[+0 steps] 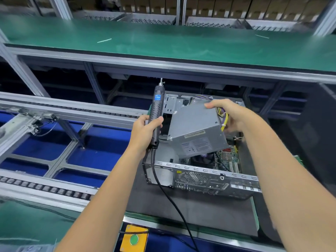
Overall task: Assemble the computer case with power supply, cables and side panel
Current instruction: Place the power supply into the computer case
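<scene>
A green-topped workbench (163, 46) spans the scene from 10 to 2 o'clock, with a roller conveyor frame (54, 113) running off toward 9 o'clock. The open computer case (201, 177) lies on its side on a dark mat (190, 215) at about 4 o'clock from centre; inside it a green motherboard (228, 157) and a fan show beneath the raised unit. Above the case's open side, near centre, the grey power supply (197, 131) is held tilted, its yellow and purple cables (224, 117) bunched at its 2 o'clock corner. The right hand (230, 113) grips that corner, thumb curled over the top edge. The left hand (145, 130), at 9 o'clock of the supply, is wrapped around an upright black electric screwdriver (156, 113), whose cord trails toward 6 o'clock past a yellow box with a green button (134, 239).
</scene>
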